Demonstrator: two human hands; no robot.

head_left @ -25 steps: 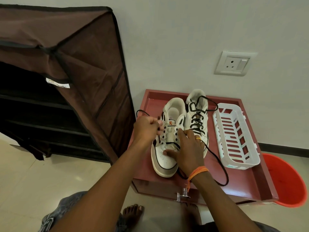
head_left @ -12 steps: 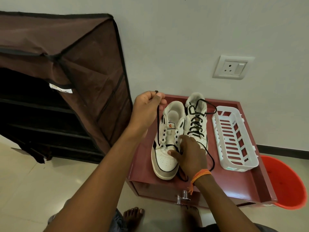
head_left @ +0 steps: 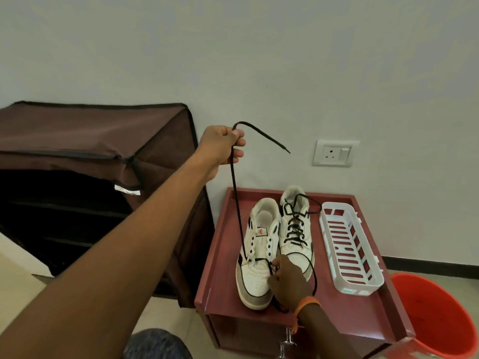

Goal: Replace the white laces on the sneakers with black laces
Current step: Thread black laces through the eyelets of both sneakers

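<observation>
Two white sneakers stand side by side on a dark red cabinet top point(head_left: 223, 275). The right sneaker point(head_left: 298, 229) is laced in black. The left sneaker point(head_left: 259, 255) has a black lace point(head_left: 237, 203) only through its lowest eyelets. My left hand point(head_left: 221, 146) is raised high above the cabinet and grips that lace, which runs taut down to the shoe; its free tip sticks out to the right. My right hand point(head_left: 289, 283) rests at the left sneaker's toe and pinches the lace's other end by the lowest right eyelet.
A white slotted plastic basket point(head_left: 350, 250) lies on the cabinet to the right of the shoes. An orange bucket point(head_left: 435, 314) stands on the floor at the right. A brown fabric shoe rack point(head_left: 90, 156) is at the left. A wall socket point(head_left: 334, 152) sits behind.
My left hand has risen from the sneaker's eyelets to well above the cabinet, drawing the black lace up taut. My right hand has stayed at the toe of the left sneaker.
</observation>
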